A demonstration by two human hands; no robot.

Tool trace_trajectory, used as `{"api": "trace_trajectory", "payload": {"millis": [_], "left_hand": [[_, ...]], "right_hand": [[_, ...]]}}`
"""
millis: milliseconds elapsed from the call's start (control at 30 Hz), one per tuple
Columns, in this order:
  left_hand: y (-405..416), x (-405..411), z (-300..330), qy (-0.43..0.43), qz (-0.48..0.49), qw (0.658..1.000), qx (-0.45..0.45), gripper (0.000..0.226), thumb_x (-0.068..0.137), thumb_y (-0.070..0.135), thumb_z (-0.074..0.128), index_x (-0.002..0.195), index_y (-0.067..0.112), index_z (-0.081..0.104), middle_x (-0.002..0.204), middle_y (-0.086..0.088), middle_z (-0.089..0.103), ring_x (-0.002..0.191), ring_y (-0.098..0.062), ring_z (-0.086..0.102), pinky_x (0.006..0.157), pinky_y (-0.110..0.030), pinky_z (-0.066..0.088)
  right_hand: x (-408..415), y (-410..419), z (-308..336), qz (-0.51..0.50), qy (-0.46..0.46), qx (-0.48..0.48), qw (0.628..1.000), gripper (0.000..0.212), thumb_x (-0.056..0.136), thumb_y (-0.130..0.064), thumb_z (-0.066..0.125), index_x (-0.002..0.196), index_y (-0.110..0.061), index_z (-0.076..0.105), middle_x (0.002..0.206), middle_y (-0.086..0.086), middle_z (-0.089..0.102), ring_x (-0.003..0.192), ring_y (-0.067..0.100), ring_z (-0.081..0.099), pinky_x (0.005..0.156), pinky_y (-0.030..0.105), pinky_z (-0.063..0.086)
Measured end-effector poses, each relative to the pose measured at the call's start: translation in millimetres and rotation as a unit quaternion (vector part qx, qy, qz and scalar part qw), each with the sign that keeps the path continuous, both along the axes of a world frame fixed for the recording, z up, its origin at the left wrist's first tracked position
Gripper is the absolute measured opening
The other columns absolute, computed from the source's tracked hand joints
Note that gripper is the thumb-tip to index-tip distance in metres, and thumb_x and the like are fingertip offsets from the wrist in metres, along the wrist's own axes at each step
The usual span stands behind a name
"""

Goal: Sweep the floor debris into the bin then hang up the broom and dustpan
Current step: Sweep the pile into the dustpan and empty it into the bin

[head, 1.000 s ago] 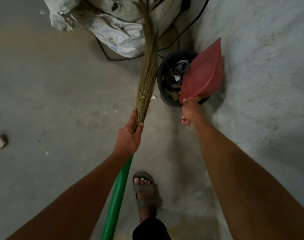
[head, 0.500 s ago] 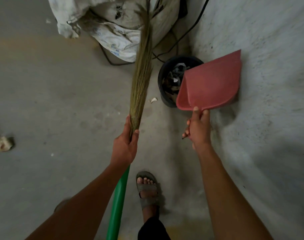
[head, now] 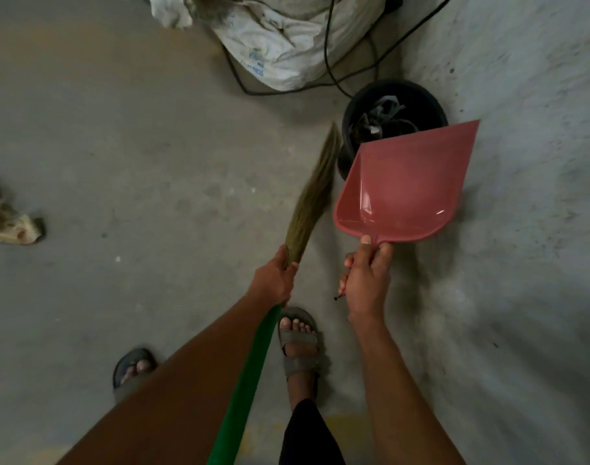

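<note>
My left hand (head: 276,280) grips the broom (head: 312,199) where its green handle meets the straw bristles; the bristles point up toward the bin. My right hand (head: 366,280) holds the pink dustpan (head: 404,186) by its short handle, the pan raised with its inside facing me and nothing in it. The pan's far edge overlaps the near side of the black bin (head: 394,105), which stands against the wall and holds scraps.
A white sack (head: 280,38) lies behind the bin with black cables (head: 330,62) looping over it. A crumpled scrap (head: 8,223) lies on the floor at the far left. The grey wall (head: 528,162) runs along the right. My sandalled feet (head: 298,340) stand below.
The dustpan has turned from tipped over the bin to level and drawn back toward me. The broom bristles have swung down and right, away from the sack toward the bin.
</note>
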State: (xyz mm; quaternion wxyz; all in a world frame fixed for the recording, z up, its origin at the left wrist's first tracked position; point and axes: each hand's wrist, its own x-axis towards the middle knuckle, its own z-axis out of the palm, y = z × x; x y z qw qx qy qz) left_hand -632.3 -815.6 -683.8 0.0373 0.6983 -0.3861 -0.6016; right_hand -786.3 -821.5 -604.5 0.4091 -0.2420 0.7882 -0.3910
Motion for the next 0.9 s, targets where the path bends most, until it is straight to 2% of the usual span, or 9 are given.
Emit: {"api": "trace_trajectory", "payload": {"millis": [200,300,467,600,700,800,900], "left_hand": [[41.1,70.1,0.5,-0.055,0.192,0.980,0.005,0.065,0.108,0.041,0.046,0.165,0.031,0.018,0.091,-0.015,0.069,0.064,-0.029,0.069,0.068,-0.050,0.064],[60.3,106.0,13.7,-0.091,0.242,0.966,-0.013,0.065,0.108,0.041,0.045,0.165,0.030,0.017,0.090,-0.015,0.070,0.067,-0.031,0.071,0.067,-0.048,0.065],[68.5,111.5,46.6,-0.063,0.234,0.969,-0.045,0.064,0.107,0.046,0.045,0.163,0.043,0.014,0.083,-0.009,0.069,0.062,-0.023,0.067,0.054,-0.035,0.060],[45.1,83.9,45.6,-0.014,0.191,0.979,-0.073,0.063,0.107,0.047,0.046,0.163,0.044,0.018,0.085,-0.009,0.069,0.059,-0.021,0.066,0.050,-0.030,0.057],[24.5,78.6,30.3,0.019,0.173,0.983,-0.054,0.064,0.106,0.045,0.048,0.163,0.042,0.019,0.091,-0.014,0.071,0.062,-0.024,0.067,0.051,-0.033,0.059],[20.6,103.2,11.5,0.011,0.197,0.980,-0.017,0.064,0.106,0.042,0.049,0.163,0.035,0.021,0.104,-0.020,0.072,0.062,-0.025,0.067,0.057,-0.037,0.063],[37.8,154.3,-5.1,-0.022,0.254,0.967,-0.002,0.064,0.106,0.040,0.049,0.164,0.028,0.024,0.089,-0.015,0.070,0.061,-0.029,0.068,0.068,-0.046,0.065]], "right_hand": [[28.0,23.4,-6.0,0.068,-0.010,0.013,0.998,0.018,0.113,-0.037,0.046,0.115,-0.019,0.051,0.073,0.002,0.058,0.042,0.015,0.046,0.039,0.026,0.039],[46.2,23.1,-5.4,0.082,-0.023,0.011,0.996,0.015,0.113,-0.038,0.046,0.114,-0.024,0.052,0.073,0.001,0.058,0.042,0.015,0.045,0.039,0.028,0.038],[69.6,15.7,-0.4,0.097,-0.033,0.005,0.995,0.017,0.113,-0.037,0.045,0.117,-0.022,0.052,0.074,0.004,0.058,0.043,0.015,0.045,0.038,0.028,0.039],[76.4,15.3,1.7,0.120,-0.029,0.004,0.992,0.017,0.114,-0.037,0.044,0.116,-0.022,0.052,0.074,0.004,0.056,0.043,0.012,0.045,0.038,0.027,0.039],[82.7,18.4,2.2,0.147,-0.024,0.017,0.989,0.019,0.114,-0.039,0.044,0.118,-0.022,0.052,0.074,0.005,0.055,0.044,0.011,0.044,0.039,0.027,0.039],[97.5,21.9,-2.2,0.182,-0.026,0.036,0.982,0.019,0.113,-0.042,0.043,0.116,-0.026,0.052,0.075,0.005,0.056,0.044,0.013,0.044,0.038,0.026,0.038],[124.6,24.0,-11.2,0.217,-0.034,0.047,0.974,0.018,0.113,-0.044,0.043,0.111,-0.028,0.050,0.072,0.002,0.056,0.041,0.017,0.042,0.038,0.025,0.037]]}}
